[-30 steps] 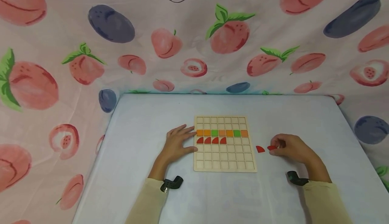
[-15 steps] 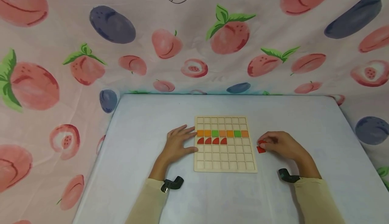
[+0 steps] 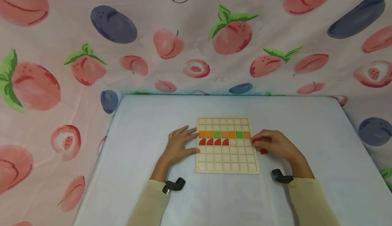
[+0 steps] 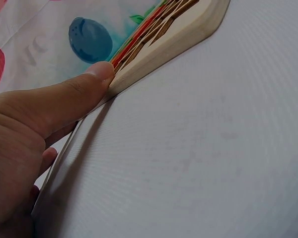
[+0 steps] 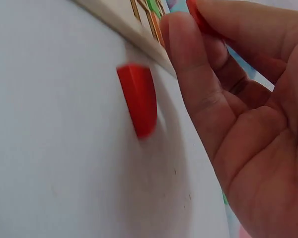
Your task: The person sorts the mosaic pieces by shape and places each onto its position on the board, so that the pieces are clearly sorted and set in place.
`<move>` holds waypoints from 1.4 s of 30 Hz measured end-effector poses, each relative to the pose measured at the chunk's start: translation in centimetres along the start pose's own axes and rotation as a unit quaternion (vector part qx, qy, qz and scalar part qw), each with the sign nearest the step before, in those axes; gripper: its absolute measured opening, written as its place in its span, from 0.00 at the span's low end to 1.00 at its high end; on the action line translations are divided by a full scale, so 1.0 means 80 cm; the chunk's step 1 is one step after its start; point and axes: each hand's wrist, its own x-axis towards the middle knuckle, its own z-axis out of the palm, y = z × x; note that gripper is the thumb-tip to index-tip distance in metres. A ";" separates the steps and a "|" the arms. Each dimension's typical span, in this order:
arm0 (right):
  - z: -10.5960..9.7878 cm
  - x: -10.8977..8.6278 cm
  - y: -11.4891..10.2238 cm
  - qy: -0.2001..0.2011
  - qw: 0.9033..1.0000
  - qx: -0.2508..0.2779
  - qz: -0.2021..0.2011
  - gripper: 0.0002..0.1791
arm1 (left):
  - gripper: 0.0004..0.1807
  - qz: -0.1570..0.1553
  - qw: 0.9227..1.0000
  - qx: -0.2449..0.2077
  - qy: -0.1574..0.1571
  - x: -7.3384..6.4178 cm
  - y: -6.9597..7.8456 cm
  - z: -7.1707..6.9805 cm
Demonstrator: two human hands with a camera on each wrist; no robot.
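Observation:
A pale wooden grid board (image 3: 226,158) lies flat on the table. My left hand (image 3: 179,142) rests against its left edge, fingers spread and fairly straight; in the left wrist view the thumb (image 4: 84,89) touches the board's rim. My right hand (image 3: 280,146) is at the board's right edge, pinching a red quarter-circle piece (image 5: 200,19) between thumb and fingers. A second red quarter-circle piece (image 5: 140,101) lies on the table just below that hand, right of the board. Several red quarter pieces (image 3: 217,142) fill the left cells of one row, under a full row of orange and green squares (image 3: 216,134).
The white table (image 3: 147,117) extends around the board. A curtain with printed fruit (image 3: 232,37) stands along the back and sides. Each wrist carries a black camera mount, one at the left wrist (image 3: 174,185) and one at the right wrist (image 3: 281,176).
My right hand has moved left with the pinched red piece, past the loose red piece to the board's right edge. The left hand and the board have stayed in place.

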 end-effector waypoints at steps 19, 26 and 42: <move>0.018 0.024 -0.020 0.026 0.999 0.019 -0.027 0.11 | 0.38 0.000 1.000 0.000 0.000 0.002 -0.002 0.002; 0.029 0.029 -0.027 0.022 0.999 0.014 -0.019 0.10 | 0.38 -0.004 1.000 -0.005 0.000 0.001 -0.001 0.001; 0.059 0.046 -0.037 0.023 1.000 -0.015 -0.013 0.07 | 0.37 -0.001 1.000 -0.009 0.003 0.000 0.001 -0.001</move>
